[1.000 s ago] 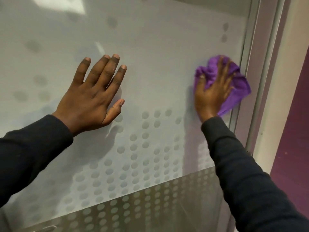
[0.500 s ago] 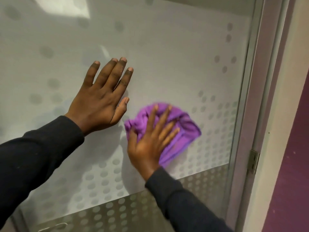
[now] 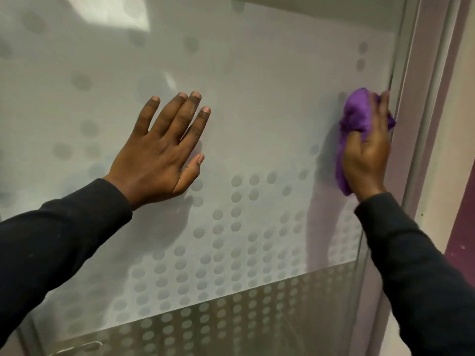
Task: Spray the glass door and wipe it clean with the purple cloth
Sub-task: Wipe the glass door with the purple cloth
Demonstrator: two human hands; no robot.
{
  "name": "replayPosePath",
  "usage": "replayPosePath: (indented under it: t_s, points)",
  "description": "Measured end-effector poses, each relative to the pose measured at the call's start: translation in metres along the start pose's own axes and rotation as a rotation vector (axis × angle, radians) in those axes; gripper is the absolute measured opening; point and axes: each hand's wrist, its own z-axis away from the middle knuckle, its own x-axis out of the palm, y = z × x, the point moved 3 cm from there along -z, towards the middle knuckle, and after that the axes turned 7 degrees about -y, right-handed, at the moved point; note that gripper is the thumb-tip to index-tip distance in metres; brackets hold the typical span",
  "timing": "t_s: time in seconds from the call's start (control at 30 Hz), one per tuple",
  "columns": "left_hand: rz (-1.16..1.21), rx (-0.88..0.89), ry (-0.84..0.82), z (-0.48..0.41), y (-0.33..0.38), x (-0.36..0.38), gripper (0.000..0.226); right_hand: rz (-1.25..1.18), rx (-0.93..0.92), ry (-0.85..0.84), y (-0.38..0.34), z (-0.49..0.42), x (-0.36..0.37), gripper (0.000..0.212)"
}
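The frosted glass door [image 3: 270, 104] with a pattern of grey dots fills most of the view. My left hand [image 3: 164, 152] lies flat on the glass with its fingers spread, holding nothing. My right hand [image 3: 367, 155] presses the bunched purple cloth [image 3: 356, 111] against the glass at the door's right edge. The cloth sticks out above and to the left of my fingers; the rest is hidden under my palm. No spray bottle is in view.
A pale metal door frame [image 3: 421, 124] runs down the right side next to the cloth. Beyond it is a cream wall strip [image 3: 452, 160] and a dark purple wall [image 3: 462, 227]. A clearer glass band [image 3: 231, 327] with dots crosses the bottom.
My right hand swept the cloth from the right edge down toward the middle of the glass, then back to the right edge. My left hand stayed flat on the glass.
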Motion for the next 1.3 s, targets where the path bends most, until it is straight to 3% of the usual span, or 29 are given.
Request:
replayPosePath:
  t_s: [0.17,0.33,0.4,0.53,0.67,0.8,0.87,0.97,1.03,1.1,1.17,1.3]
  points:
    - [-0.004,-0.002,0.003,0.000,0.000,0.001,0.073,-0.444,0.102,-0.060,-0.032,-0.007,-0.046,0.029]
    - [-0.003,0.004,0.010,0.000,0.000,-0.001,0.073,-0.307,0.221,0.090,-0.030,-0.021,-0.039,0.023]
    - [-0.001,0.005,0.014,0.000,0.000,-0.001,0.073,-0.335,0.217,0.176,-0.027,-0.020,-0.023,0.026]
    - [0.001,0.009,0.018,-0.001,0.000,0.000,0.074,-0.292,0.131,0.341,-0.029,0.003,0.022,0.054]
    - [-0.007,0.007,0.027,0.000,0.000,0.001,0.074,-0.022,-0.076,0.202,-0.028,0.024,0.068,0.057]
    - [-0.007,0.009,0.039,0.000,0.000,0.002,0.072,0.039,-0.040,0.244,-0.050,0.016,0.089,0.058]
    - [-0.012,0.005,0.041,0.000,0.000,0.001,0.070,0.081,-0.206,0.188,-0.081,0.041,0.122,0.059]
    - [-0.005,0.014,0.037,0.000,-0.001,0.000,0.069,0.153,-0.455,-0.043,-0.108,0.116,0.169,0.060]
    - [-0.007,0.023,0.028,0.001,-0.001,0.000,0.071,0.191,-0.567,-0.176,-0.095,0.152,0.172,0.055]
    - [-0.015,0.026,0.018,0.001,-0.001,-0.001,0.072,0.269,-0.653,-0.200,-0.064,0.154,0.152,0.053]
    - [-0.019,0.021,0.008,0.001,-0.001,0.000,0.073,0.321,-0.621,-0.142,-0.027,0.126,0.119,0.053]
    - [-0.027,0.018,0.006,0.001,-0.001,0.001,0.072,0.328,-0.249,0.021,0.049,0.041,0.034,0.065]
